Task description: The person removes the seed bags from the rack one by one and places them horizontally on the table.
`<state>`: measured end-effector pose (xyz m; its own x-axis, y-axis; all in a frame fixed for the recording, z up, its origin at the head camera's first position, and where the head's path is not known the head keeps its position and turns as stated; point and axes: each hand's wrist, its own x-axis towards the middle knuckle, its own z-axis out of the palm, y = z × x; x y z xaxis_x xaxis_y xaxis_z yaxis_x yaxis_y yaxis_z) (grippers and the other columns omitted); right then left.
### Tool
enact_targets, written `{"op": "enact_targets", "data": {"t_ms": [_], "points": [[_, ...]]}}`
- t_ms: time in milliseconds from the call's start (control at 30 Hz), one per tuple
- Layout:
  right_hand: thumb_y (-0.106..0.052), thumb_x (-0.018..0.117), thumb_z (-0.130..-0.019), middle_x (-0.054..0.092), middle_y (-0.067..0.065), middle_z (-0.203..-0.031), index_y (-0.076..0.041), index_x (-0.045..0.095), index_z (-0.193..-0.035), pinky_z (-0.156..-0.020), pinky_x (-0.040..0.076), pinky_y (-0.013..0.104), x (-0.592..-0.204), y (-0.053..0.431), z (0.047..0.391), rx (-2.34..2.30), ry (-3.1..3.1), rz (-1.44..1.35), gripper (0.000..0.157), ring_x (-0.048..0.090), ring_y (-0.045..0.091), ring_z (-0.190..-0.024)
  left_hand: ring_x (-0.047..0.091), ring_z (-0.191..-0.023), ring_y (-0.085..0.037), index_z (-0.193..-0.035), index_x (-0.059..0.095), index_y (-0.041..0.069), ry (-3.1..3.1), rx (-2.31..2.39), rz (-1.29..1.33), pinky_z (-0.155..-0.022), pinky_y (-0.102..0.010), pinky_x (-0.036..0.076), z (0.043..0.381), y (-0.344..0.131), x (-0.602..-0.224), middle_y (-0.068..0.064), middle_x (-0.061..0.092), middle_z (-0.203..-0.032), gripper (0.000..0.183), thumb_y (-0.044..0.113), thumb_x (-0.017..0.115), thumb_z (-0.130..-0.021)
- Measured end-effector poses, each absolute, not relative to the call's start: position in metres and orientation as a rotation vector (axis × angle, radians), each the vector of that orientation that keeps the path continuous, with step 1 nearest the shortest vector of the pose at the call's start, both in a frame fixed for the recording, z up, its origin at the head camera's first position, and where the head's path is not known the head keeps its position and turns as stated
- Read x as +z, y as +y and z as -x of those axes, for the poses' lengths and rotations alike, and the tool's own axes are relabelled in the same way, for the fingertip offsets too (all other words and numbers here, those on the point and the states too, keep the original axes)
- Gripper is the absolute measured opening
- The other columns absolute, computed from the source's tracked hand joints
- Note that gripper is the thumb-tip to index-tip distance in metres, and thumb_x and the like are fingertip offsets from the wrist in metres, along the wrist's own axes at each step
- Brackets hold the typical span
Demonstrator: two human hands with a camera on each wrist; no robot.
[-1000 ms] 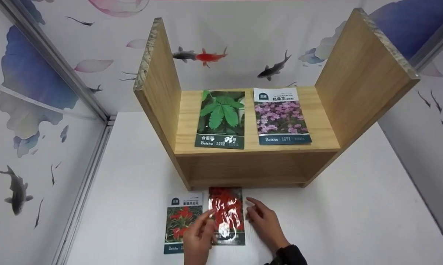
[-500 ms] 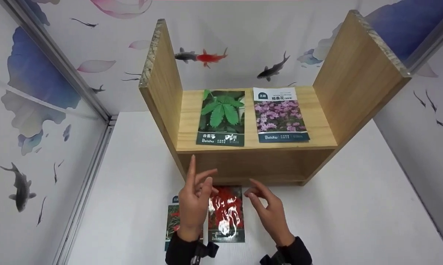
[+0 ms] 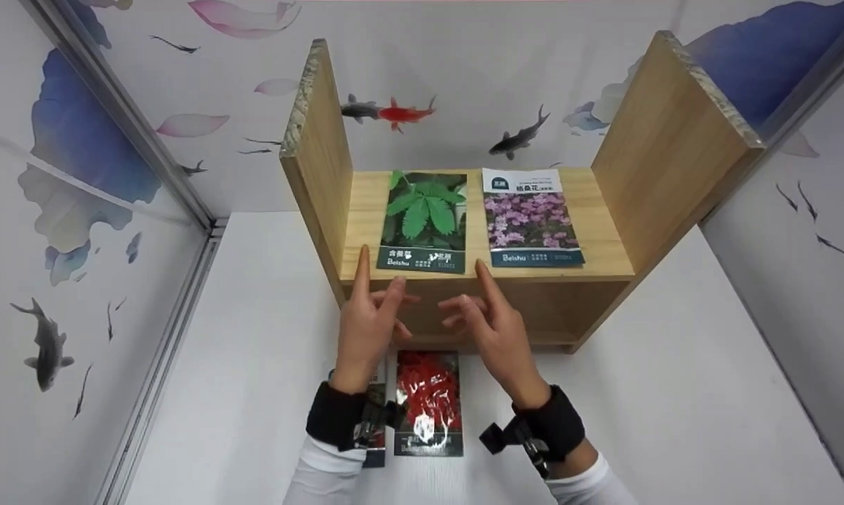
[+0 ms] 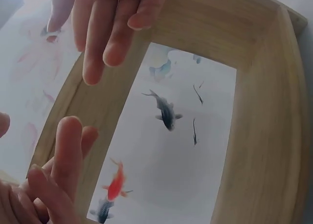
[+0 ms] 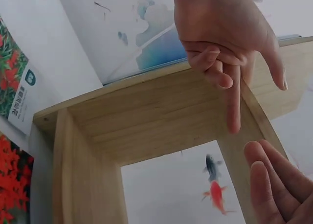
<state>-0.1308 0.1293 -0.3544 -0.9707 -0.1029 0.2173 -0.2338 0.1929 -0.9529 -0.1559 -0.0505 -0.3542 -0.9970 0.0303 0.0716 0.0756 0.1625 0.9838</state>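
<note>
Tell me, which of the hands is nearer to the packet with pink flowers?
The right hand. It is just in front of the pink-flower packet, by its near left corner. The left hand is farther left, by the green-leaf packet.

The head view is looking forward and down from above, taking in the whole wooden shelf point(image 3: 681, 140), with the left hand point(image 3: 366, 330) and right hand point(image 3: 504, 337) reaching in from the bottom edge; the left wrist view is facing into the shelf from close by, lying turned sideways; the right wrist view is also sitting close, turning the opposite way, catching flower packets point(image 5: 12, 180) at the left edge; both wrist views are sharing the shelf's opening and the red fish point(image 4: 116, 182) on the wall point(image 4: 156, 180) behind.
</note>
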Motion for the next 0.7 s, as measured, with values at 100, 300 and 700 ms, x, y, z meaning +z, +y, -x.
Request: {"op": "enact_targets", "data": {"t_ms": [100,300,700], "points": [[-0.023,0.041,-0.096,0.065,0.013,-0.096,-0.007,0.012,-0.143,-0.068,0.049,0.041,-0.346,0.122,0.141,2.017,-2.348,-0.26,0.058,0.062,0.031,-0.077,0.054,-0.041,-0.028,-0.143,0.005,0.032,-2.396,-2.02,0.075,-0.039,-0.036,0.043,0.169,-0.056,-0.361,-0.007,0.068,-0.08,0.072,0.053,0.045,-0.087],[-0.033,0.042,-0.095,0.065,0.02,-0.083,-0.011,0.007,-0.144,-0.06,0.049,0.047,-0.34,0.11,0.16,2.191,-2.303,-0.182,0.064,0.059,0.041,-0.067,0.053,-0.038,-0.031,-0.141,0.009,0.036,-2.374,-2.039,0.03,-0.035,-0.038,0.041,0.183,-0.059,-0.369,-0.009,0.064,-0.062,0.063,0.058,0.035,-0.088],[-0.035,0.045,-0.093,0.051,0.015,-0.05,-0.012,0.009,-0.144,-0.036,0.036,0.031,-0.342,0.101,0.16,1.884,-2.388,-0.048,0.067,0.045,0.017,-0.035,0.036,-0.029,-0.011,-0.141,0.026,0.019,-2.231,-2.224,0.069,-0.031,-0.025,0.031,0.176,-0.053,-0.344,-0.021,0.057,-0.055,0.046,0.029,0.034,-0.098]]}}
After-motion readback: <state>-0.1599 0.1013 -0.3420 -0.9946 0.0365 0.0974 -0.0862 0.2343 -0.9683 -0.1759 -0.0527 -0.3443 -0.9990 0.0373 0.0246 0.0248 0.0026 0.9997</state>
